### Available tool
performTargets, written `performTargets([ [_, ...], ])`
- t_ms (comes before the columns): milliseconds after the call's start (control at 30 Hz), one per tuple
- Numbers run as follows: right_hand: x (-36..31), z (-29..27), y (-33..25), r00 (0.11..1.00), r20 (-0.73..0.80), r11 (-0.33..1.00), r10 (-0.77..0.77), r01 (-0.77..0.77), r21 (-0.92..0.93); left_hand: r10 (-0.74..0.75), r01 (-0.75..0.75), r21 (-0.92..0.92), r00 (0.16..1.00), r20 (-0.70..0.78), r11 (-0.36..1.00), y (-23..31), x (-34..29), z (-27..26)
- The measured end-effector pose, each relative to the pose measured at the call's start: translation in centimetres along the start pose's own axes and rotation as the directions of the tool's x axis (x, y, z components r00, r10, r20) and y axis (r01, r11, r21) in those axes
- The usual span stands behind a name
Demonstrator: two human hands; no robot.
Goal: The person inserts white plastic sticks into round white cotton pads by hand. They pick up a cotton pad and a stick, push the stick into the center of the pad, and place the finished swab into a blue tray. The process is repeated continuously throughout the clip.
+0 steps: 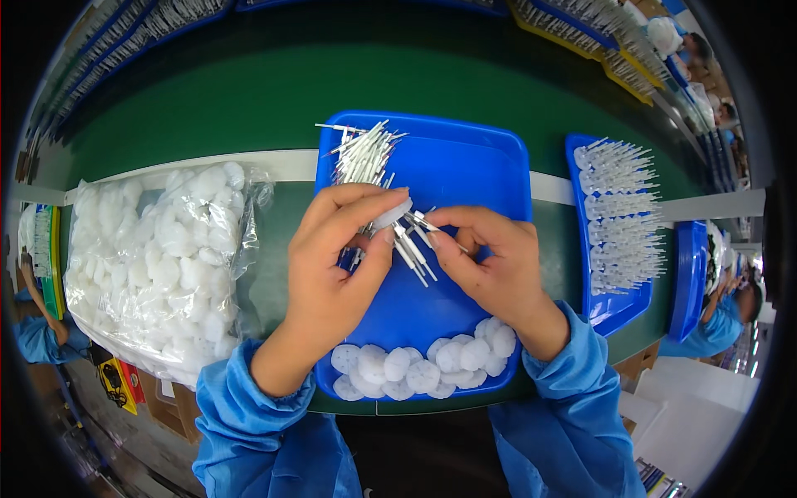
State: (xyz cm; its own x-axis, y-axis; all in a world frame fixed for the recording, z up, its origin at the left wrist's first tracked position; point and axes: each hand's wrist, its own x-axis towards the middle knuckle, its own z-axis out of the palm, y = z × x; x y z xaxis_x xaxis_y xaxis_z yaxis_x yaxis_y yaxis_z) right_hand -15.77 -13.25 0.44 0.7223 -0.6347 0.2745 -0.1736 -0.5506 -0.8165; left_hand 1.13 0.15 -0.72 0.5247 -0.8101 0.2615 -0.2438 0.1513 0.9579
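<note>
The work looks partway along: the disc (390,216) pinched in the left hand's (336,241) narrowed fingers, over the blue tray (486,178), bears a pin cluster (408,246); the right hand's (498,266) fingers close narrowly on a pin (446,236) beside it. From there, loose pins (365,158) at 11 o'clock and bare discs (423,376) at 6 seem left to do. Rows of clusters (623,216) in the 3 o'clock tray (618,314) appear done. The bag (158,266) at 9 is clear, crinkled film packed with discs. Discs are thin, round, frosted white; pins slender, straight, pale; the surface (249,91) smooth green.
</note>
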Motion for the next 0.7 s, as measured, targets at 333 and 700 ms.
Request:
performTargets([
  [333, -0.1, 1.2, 1.2, 0.968, -0.135, 0.955, -0.213, 0.177, -0.237, 0.199, -0.225, 0.426, 0.974, 0.105, 0.876, 0.9, 0.2, 0.3],
  [700, 0.6, 0.4, 0.5, 0.899, -0.026, 0.821, -0.437, 0.387, -0.42, -0.007, -0.001, 0.264, 0.999, 0.031, 0.965, 0.8, -0.8, 0.3],
])
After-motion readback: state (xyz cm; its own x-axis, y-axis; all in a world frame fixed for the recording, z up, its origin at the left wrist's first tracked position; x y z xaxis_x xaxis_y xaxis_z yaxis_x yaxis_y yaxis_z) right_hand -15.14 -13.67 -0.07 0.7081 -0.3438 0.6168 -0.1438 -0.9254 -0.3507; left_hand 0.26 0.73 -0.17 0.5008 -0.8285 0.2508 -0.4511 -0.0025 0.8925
